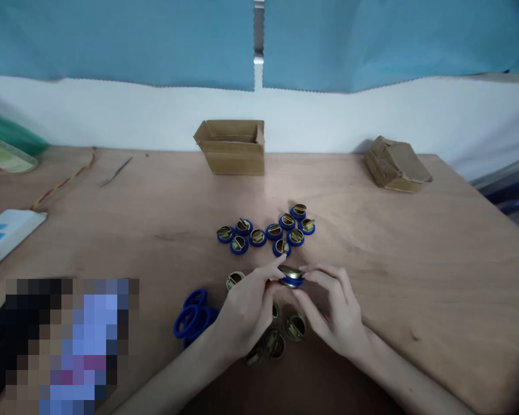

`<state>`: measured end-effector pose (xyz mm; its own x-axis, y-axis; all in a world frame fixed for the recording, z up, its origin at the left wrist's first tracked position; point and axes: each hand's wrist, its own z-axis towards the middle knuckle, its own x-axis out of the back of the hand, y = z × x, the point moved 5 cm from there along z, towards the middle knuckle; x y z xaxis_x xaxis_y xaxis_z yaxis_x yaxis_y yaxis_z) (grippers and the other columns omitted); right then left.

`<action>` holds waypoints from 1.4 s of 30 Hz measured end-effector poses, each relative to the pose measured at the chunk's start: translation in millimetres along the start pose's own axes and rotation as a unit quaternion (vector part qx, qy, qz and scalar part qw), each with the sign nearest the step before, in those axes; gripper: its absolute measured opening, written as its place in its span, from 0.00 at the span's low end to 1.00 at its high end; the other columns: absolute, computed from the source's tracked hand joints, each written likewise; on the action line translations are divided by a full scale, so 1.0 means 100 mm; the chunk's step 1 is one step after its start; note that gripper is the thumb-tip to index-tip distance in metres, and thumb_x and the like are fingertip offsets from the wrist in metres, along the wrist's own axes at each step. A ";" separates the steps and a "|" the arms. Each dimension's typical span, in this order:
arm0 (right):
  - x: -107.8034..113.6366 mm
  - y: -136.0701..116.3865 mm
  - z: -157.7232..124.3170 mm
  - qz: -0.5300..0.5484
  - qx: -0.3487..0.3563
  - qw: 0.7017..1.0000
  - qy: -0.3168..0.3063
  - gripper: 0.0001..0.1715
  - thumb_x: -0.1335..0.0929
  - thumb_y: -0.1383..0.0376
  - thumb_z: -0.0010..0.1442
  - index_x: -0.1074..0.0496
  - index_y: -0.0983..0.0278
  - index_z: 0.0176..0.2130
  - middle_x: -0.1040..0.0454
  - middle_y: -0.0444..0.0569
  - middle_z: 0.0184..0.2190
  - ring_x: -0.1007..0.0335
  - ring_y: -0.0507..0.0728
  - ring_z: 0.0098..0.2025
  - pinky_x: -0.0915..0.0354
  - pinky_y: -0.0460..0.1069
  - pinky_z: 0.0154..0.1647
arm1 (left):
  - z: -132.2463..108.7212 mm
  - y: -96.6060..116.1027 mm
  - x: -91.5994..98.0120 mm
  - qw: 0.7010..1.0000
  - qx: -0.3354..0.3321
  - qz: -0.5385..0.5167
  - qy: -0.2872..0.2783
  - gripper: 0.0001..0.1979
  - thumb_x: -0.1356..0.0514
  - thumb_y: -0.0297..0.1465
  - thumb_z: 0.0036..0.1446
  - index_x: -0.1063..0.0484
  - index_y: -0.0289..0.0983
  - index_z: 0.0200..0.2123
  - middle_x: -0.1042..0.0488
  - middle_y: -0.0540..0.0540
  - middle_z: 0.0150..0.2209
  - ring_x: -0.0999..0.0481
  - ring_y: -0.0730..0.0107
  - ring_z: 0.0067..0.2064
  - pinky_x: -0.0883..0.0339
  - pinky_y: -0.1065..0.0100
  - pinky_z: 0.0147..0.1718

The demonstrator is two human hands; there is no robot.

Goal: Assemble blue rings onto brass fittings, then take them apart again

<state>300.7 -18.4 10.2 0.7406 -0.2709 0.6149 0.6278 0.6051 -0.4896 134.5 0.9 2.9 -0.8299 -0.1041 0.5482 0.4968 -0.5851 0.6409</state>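
Note:
My left hand (247,308) and my right hand (335,308) meet above the wooden table (415,248), both pinching one brass disc with a blue ring (291,276) between their fingertips. Just beyond it lie several finished brass discs with blue rings (268,229) in a loose cluster. Loose blue rings (194,316) are piled left of my left wrist. Bare brass discs (285,334) lie under and between my hands, and one more brass disc (234,279) sits beside my left thumb.
An open cardboard box (231,146) stands at the table's back, a crumpled cardboard box (397,164) at the back right. A thin metal tool (115,172) and a twisted red-yellow wire (64,181) lie at the back left. A white packet (6,233) sits at the left edge.

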 end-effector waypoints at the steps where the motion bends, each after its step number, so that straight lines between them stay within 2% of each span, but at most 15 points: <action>1: -0.01 0.02 0.00 0.008 -0.009 1.000 -0.005 0.20 0.31 0.71 0.66 0.35 0.65 0.56 0.29 0.56 0.48 0.26 0.61 0.51 0.24 0.56 0.49 | 0.01 0.00 0.01 1.000 0.015 -0.008 0.005 0.13 0.45 0.18 0.65 0.34 0.41 0.47 0.17 0.43 0.50 0.14 0.67 0.46 0.19 0.71 0.43; 5: -0.10 0.08 -0.03 0.057 -0.047 0.996 -0.048 0.23 0.32 0.69 0.68 0.38 0.63 0.60 0.28 0.58 0.55 0.27 0.62 0.58 0.25 0.57 0.56 | 0.02 0.01 0.04 0.996 0.073 -0.030 0.030 0.14 0.44 0.18 0.64 0.36 0.42 0.47 0.17 0.44 0.50 0.14 0.67 0.46 0.19 0.75 0.37; 7: -0.12 0.09 -0.05 0.078 -0.062 0.993 -0.060 0.24 0.33 0.69 0.69 0.39 0.62 0.62 0.26 0.56 0.55 0.25 0.60 0.57 0.25 0.54 0.56 | 0.01 0.03 0.03 0.995 0.092 -0.019 0.039 0.13 0.45 0.18 0.64 0.37 0.42 0.46 0.16 0.44 0.48 0.14 0.67 0.45 0.19 0.76 0.35; 10: -0.13 0.08 -0.08 0.077 -0.078 0.992 -0.056 0.25 0.33 0.69 0.69 0.39 0.62 0.63 0.23 0.54 0.54 0.22 0.58 0.54 0.24 0.52 0.54 | 0.02 0.04 0.02 0.993 0.106 0.002 0.042 0.11 0.47 0.20 0.66 0.37 0.41 0.46 0.16 0.47 0.43 0.13 0.69 0.39 0.21 0.78 0.29; 13: -0.12 0.07 -0.07 0.073 -0.087 0.992 -0.052 0.26 0.34 0.70 0.69 0.39 0.61 0.63 0.22 0.54 0.54 0.22 0.58 0.54 0.24 0.54 0.56 | 0.03 0.04 0.00 0.994 0.098 0.006 0.040 0.07 0.46 0.23 0.68 0.37 0.41 0.45 0.17 0.50 0.37 0.13 0.71 0.33 0.23 0.79 0.26; 16: -0.11 0.08 -0.07 0.083 -0.094 0.991 -0.043 0.27 0.34 0.71 0.69 0.40 0.62 0.65 0.23 0.55 0.56 0.22 0.59 0.55 0.24 0.55 0.56 | 0.02 0.06 -0.02 0.997 0.059 0.002 0.044 0.02 0.46 0.28 0.70 0.35 0.40 0.44 0.19 0.50 0.35 0.14 0.71 0.33 0.21 0.77 0.28; 18: -0.12 0.09 -0.08 0.087 -0.096 0.991 -0.041 0.28 0.34 0.70 0.69 0.41 0.62 0.65 0.24 0.56 0.57 0.23 0.59 0.56 0.23 0.56 0.56 | 0.01 0.07 -0.03 0.998 0.029 0.017 0.052 0.03 0.46 0.30 0.71 0.33 0.39 0.45 0.20 0.49 0.35 0.14 0.70 0.34 0.21 0.75 0.32; 21: -0.11 0.10 -0.09 0.083 -0.095 0.991 -0.045 0.28 0.33 0.70 0.69 0.40 0.62 0.65 0.24 0.56 0.58 0.24 0.60 0.57 0.24 0.58 0.57 | 0.00 0.06 -0.02 0.997 0.006 0.042 0.059 0.04 0.45 0.28 0.70 0.32 0.38 0.46 0.20 0.47 0.37 0.16 0.68 0.37 0.20 0.71 0.38; 25: -0.09 0.08 -0.06 0.074 -0.082 0.993 -0.037 0.27 0.33 0.71 0.68 0.39 0.63 0.64 0.24 0.57 0.57 0.23 0.60 0.57 0.23 0.56 0.56 | 0.01 0.04 -0.01 0.999 0.001 0.021 0.043 0.05 0.44 0.25 0.69 0.32 0.38 0.46 0.20 0.44 0.42 0.17 0.66 0.44 0.21 0.67 0.44; 29: -0.08 0.06 -0.05 0.076 -0.078 0.994 -0.027 0.28 0.33 0.72 0.68 0.40 0.64 0.64 0.24 0.58 0.57 0.22 0.59 0.56 0.23 0.55 0.55 | -0.01 0.04 0.01 0.999 -0.006 0.024 0.046 0.06 0.44 0.26 0.69 0.31 0.39 0.48 0.19 0.46 0.40 0.16 0.67 0.41 0.20 0.69 0.43; 36: -0.09 0.08 -0.12 0.066 -0.045 0.997 -0.009 0.33 0.33 0.75 0.67 0.44 0.62 0.67 0.27 0.60 0.60 0.25 0.63 0.59 0.23 0.60 0.55 | -0.06 0.07 0.04 0.996 -0.041 0.041 0.065 0.08 0.40 0.25 0.67 0.29 0.37 0.48 0.17 0.46 0.40 0.15 0.68 0.39 0.20 0.71 0.43; 42: -0.08 0.08 -0.07 0.101 -0.055 0.993 -0.016 0.28 0.34 0.74 0.68 0.41 0.62 0.63 0.26 0.60 0.58 0.25 0.62 0.58 0.23 0.59 0.56 | -0.03 0.12 0.06 0.994 -0.073 0.026 0.072 0.11 0.37 0.25 0.65 0.31 0.35 0.49 0.17 0.42 0.41 0.15 0.66 0.43 0.19 0.69 0.44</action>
<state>301.2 -17.1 -3.3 0.8479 -0.1274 0.5147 0.4901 0.5587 -0.6691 134.8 -9.2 12.2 -0.8367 -0.2459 0.4894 0.5070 -0.6855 0.5224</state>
